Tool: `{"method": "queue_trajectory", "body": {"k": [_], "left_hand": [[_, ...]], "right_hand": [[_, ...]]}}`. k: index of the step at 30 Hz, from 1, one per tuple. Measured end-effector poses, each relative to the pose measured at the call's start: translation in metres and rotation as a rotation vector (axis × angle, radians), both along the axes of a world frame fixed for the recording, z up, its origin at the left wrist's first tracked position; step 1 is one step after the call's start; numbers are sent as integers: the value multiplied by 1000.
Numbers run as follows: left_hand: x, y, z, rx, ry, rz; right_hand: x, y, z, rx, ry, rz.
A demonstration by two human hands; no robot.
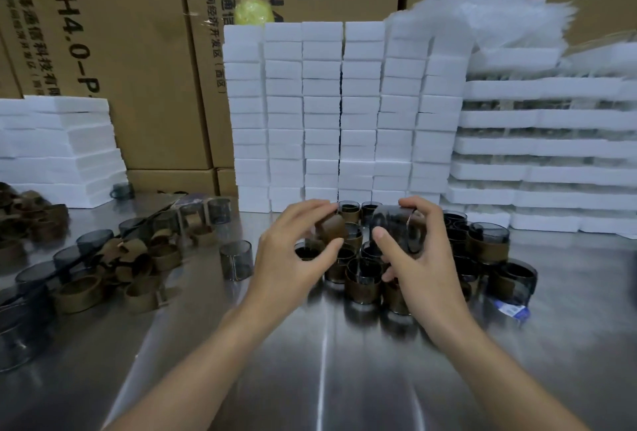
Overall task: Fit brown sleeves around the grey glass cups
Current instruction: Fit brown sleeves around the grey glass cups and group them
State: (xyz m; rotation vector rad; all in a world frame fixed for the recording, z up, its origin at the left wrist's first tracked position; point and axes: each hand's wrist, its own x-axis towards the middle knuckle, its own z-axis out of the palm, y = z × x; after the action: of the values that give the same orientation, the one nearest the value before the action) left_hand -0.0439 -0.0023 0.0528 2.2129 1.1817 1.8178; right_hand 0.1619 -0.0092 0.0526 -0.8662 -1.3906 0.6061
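Sleeve pinched in left hand sits just beside grey cup gripped by right hand.

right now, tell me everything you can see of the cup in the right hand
The cup is a short, smoky grey cylinder of see-through glass, bare, with nothing wrapped round it. It is tipped on its side and held in the air above the sleeved cups. The right hand grips it, thumb on the near side, fingers curled over the top. The brown sleeve in the left hand is just left of it; whether they touch is unclear. Blur hides finer detail.
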Motion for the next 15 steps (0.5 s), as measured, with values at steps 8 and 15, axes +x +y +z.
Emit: {"method": "queue_trajectory", "body": {"k": [8, 15], "left_hand": [[24, -6, -13, 37, 8, -71], [28, -8, -15, 9, -5, -166]], "right_hand": [[-8, -1, -3, 17, -80, 94], [-1, 1, 0, 10, -72, 38]]}}
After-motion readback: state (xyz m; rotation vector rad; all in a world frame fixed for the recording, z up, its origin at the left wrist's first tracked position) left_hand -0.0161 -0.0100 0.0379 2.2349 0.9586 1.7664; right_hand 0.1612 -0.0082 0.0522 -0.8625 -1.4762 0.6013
